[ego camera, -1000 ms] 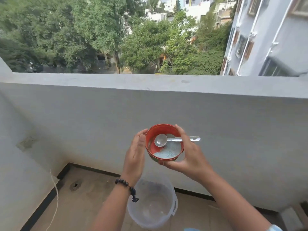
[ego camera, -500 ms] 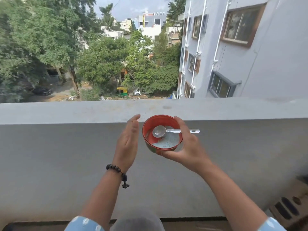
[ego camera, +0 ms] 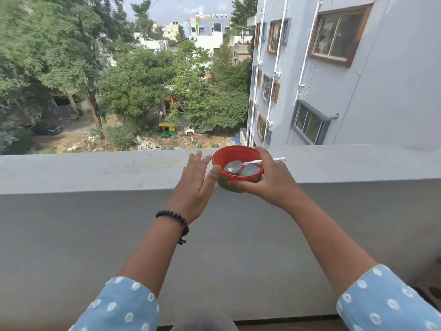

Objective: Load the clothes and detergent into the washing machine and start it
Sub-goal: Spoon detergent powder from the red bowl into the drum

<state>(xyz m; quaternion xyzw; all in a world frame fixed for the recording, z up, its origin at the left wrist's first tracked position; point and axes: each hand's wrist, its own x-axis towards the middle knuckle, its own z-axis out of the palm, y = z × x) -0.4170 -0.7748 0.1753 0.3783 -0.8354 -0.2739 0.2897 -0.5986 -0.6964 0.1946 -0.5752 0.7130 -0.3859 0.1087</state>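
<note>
Right hand grips the red detergent bowl, spoon inside, just above the balcony ledge; left hand, fingers straight, touches its rim. Keep it level, set it well in from the edge.

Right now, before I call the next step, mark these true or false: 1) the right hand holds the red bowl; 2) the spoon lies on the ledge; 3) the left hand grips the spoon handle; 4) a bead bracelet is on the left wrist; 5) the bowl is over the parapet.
1) True: the right hand grips the red bowl.
2) False: the spoon sits in the bowl, its handle sticking out to the right.
3) False: the left hand is open beside the bowl, holding nothing.
4) True: the bracelet circles the left wrist.
5) True: the bowl is held at the parapet ledge.
</note>
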